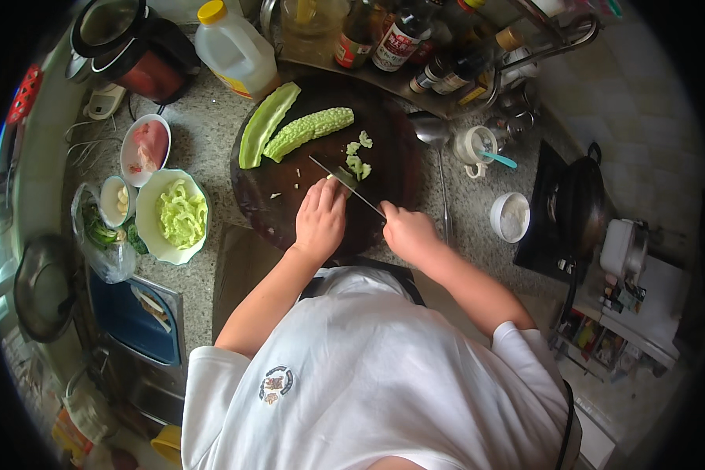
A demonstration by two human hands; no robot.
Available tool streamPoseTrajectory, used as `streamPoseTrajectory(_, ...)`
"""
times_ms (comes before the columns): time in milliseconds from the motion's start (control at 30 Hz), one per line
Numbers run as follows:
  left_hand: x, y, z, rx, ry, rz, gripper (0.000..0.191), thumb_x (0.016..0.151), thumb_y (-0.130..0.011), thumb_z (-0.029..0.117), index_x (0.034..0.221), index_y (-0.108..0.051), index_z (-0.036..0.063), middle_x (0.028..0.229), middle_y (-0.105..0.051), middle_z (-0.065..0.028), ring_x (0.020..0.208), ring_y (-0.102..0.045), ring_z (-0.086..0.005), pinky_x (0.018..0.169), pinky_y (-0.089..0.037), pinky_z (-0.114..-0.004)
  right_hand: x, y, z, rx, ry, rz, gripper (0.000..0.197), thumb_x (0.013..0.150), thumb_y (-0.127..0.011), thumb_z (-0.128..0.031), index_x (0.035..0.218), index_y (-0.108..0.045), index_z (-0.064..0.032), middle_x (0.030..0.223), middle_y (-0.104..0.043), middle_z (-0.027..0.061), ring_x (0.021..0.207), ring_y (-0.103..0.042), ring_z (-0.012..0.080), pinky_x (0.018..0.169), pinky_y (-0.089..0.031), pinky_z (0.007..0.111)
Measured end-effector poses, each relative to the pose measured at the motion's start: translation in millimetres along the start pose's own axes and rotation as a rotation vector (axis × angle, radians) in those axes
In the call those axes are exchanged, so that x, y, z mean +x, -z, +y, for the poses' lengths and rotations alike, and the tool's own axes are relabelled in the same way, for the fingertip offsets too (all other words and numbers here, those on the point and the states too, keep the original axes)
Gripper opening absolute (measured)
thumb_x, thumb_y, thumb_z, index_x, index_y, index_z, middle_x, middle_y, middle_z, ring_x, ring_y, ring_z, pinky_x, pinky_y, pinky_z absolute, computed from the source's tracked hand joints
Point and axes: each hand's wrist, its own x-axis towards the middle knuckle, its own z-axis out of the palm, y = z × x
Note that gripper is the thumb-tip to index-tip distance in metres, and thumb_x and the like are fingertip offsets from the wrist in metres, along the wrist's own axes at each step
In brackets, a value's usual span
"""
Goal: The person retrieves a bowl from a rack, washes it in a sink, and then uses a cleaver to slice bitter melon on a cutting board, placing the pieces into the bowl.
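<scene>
On a round dark cutting board (258, 200) lie two bitter melon halves, one hollow side up (264, 126) and one bumpy side up (311, 132). My right hand (411, 232) grips the handle of a kitchen knife (352, 191), whose blade points up and left. My left hand (321, 217), fingers bent together, presses down on a green piece of bitter melon beside the blade; most of that piece is hidden under the fingers and knife. Cut slices (358, 167) lie just beyond the blade. A scalloped bowl (144, 235) at the left holds sliced light-green vegetable.
Left are a dish of raw meat (151, 141), a small bowl of garlic cloves (116, 202), a bag of greens (103, 235) and a sink (153, 388). Bottles (396, 47) stand behind. Right are a ladle (443, 176), a glass jar (474, 144), a white bowl (510, 217) and a wok (584, 205).
</scene>
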Motion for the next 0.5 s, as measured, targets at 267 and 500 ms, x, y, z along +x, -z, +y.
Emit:
streamPoseTrajectory(267, -6, -6, -8, 0.016, -0.035, -0.003, 0.027, 0.069, -0.057, 0.005, 0.096, -0.058, 0.0018, 0.101, -0.053, -0.0116, 0.101, -0.05, -0.0278, 0.087, -0.043, -0.035, -41, 25, 5, -0.026, 0.05, 0.032, 0.038, 0.077, -0.054, -0.016, 0.112, -0.051, -0.0003, 0.075, -0.063, 0.0136, 0.058, -0.062, 0.0283, 0.051, -0.05, 0.038)
streamPoseTrajectory(500, -6, -6, -6, 0.034, -0.042, 0.007, 0.026, 0.069, -0.057, 0.006, 0.095, -0.058, 0.0013, 0.1, -0.053, -0.0118, 0.101, -0.05, -0.0274, 0.087, -0.043, -0.035, -56, 36, 9, -0.026, 0.049, 0.003, 0.038, 0.077, -0.053, -0.014, 0.112, -0.052, 0.0001, 0.074, -0.063, 0.0136, 0.058, -0.063, 0.0283, 0.051, -0.05, 0.039)
